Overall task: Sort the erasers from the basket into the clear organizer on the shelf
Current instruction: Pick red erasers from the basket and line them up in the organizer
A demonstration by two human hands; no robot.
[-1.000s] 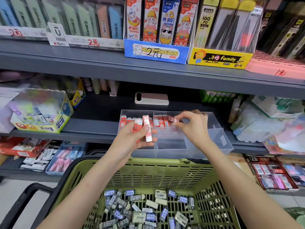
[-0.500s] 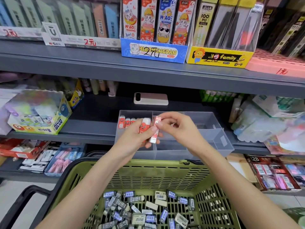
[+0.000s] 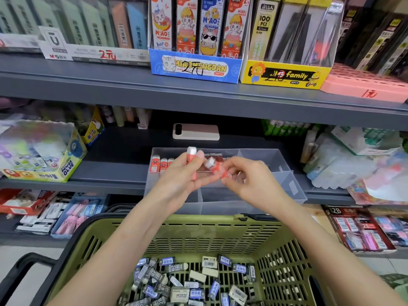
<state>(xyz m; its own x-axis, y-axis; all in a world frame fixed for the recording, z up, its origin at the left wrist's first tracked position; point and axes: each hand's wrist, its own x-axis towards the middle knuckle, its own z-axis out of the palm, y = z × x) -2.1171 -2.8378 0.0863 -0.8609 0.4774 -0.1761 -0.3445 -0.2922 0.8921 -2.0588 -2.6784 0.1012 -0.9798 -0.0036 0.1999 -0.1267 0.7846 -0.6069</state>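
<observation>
Pinched above clear organizer [image 3: 276,164]
Upright eraser [image 3: 191,161] in left hand [image 3: 178,181], white end up; tilted eraser [image 3: 215,167] in right hand [image 3: 250,181] (white end up-left).

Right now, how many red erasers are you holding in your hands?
2. One red eraser stands upright in the left hand; a second eraser lies tilted, pinched by the right hand. The left palm may hide more.

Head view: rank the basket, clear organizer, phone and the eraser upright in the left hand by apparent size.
1. Basket, though it is nearest the camera.
2. Organizer.
3. Phone.
4. Eraser, partly hidden by the left hand.
</observation>
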